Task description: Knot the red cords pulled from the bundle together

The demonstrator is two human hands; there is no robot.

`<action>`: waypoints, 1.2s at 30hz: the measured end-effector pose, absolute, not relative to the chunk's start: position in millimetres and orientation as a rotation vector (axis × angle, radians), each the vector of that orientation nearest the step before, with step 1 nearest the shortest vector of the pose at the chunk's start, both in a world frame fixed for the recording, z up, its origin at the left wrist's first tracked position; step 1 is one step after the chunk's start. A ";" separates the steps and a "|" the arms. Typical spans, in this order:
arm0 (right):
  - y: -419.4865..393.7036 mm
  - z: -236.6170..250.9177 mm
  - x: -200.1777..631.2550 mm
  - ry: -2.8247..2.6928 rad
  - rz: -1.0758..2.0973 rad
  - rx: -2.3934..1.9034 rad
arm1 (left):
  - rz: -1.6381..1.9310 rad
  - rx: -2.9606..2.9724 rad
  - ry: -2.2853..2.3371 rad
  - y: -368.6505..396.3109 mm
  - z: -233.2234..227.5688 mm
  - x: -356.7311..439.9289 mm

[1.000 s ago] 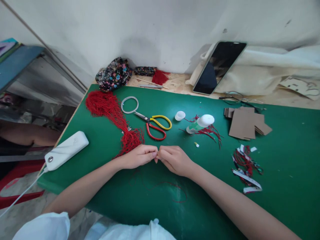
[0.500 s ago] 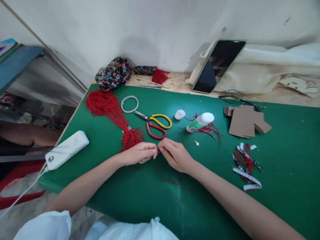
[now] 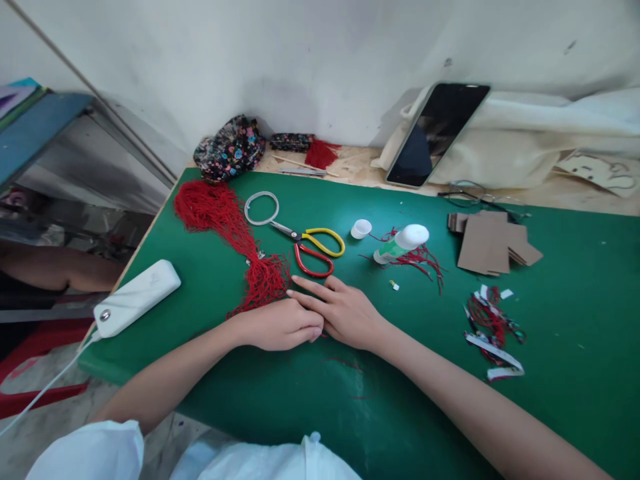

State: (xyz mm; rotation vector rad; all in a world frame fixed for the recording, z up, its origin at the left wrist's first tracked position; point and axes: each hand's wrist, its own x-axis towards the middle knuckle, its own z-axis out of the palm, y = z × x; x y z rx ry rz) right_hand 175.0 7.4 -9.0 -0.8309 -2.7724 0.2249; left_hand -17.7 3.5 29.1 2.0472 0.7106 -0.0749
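Pinch the thread (image 3: 345,362), probably light, limp and easily tangled, just to the near side of the curled left hand (image 3: 281,325) and part-spread right hand (image 3: 346,312) (cannot tell whether gripping it).

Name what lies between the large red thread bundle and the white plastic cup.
A pale round ring, then metal scissors with yellow and red handles, in the head view.

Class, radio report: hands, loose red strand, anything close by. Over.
Left hand curled beside right hand; grips hidden. Red strand on table. Scissors close beyond right hand's fingers.
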 end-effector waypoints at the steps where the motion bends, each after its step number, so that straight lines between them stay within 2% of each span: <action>1: 7.1 -8.0 174.8 -2.782 0.199 -0.810 | -0.087 2.067 0.692 3.7 28.7 -18.3; 6: 11.6 -9.2 166.4 -2.741 0.169 -0.681 | -0.143 2.131 0.595 3.5 30.8 -20.7; 15: 21.1 -10.8 153.8 -2.754 0.350 -0.620 | -0.095 2.261 0.646 -4.5 34.8 -18.5; 26: 13.2 -14.7 164.5 -2.499 0.115 -0.754 | -0.052 2.089 0.706 -1.7 33.4 -16.9; 32: 13.5 -14.4 167.3 -2.543 0.302 -0.858 | 0.030 1.806 0.690 8.3 28.8 -20.5; 36: 16.8 -10.3 171.6 -2.331 0.669 -0.880 | 0.062 1.601 0.672 13.4 27.6 -24.4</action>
